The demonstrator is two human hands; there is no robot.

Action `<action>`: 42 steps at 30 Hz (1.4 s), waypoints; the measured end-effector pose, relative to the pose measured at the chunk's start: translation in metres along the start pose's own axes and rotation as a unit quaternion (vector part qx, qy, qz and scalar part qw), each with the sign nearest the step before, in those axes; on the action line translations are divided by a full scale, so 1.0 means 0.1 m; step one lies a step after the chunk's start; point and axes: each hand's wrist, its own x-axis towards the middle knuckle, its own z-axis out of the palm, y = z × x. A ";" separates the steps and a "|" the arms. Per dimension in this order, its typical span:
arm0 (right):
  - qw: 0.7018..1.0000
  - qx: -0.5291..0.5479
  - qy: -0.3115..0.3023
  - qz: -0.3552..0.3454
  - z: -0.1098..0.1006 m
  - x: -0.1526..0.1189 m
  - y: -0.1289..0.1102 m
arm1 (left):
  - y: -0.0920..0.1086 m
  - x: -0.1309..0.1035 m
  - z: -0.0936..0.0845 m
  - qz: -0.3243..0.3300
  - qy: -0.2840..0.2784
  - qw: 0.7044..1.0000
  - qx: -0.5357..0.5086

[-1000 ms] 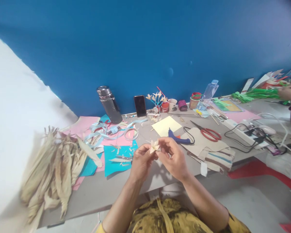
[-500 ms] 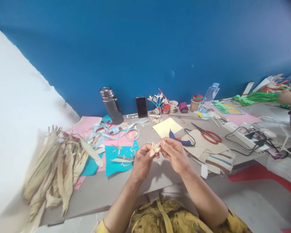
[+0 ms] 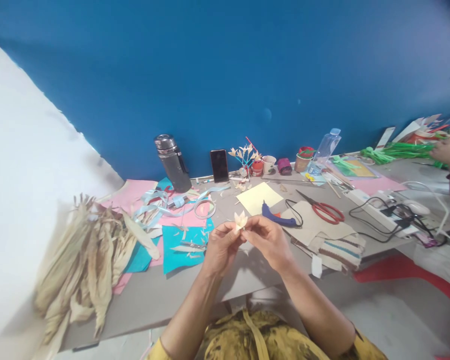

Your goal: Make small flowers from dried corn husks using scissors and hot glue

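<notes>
Both my hands meet over the near edge of the grey table [image 3: 157, 295] and pinch a small cream husk flower [image 3: 240, 219] between their fingertips. My left hand [image 3: 220, 246] grips it from below left, my right hand [image 3: 268, 239] from the right. Its pointed petals stick up above my fingers. A pile of dried corn husks [image 3: 86, 255] lies at my left. A blue glue gun [image 3: 278, 216] and red-handled scissors [image 3: 324, 209] lie just beyond my right hand.
Pink and teal paper sheets [image 3: 180, 240] with husk scraps, a dark flask [image 3: 170, 161], a phone [image 3: 219, 165], a bunch of finished flowers [image 3: 243, 154], cups and a bottle [image 3: 323, 147] line the blue wall. A power strip [image 3: 378, 210] with cables lies right. Another person's hand [image 3: 446, 150] handles green strips.
My hands have turned the flower slightly and lifted it a little; its petals now point more upward. The other person's hand at far right shifted a little.
</notes>
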 end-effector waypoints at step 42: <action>0.957 -0.171 0.091 -0.216 -0.03 0.12 0.01 | 0.41 -0.10 -0.12 0.076 0.029 0.942 0.326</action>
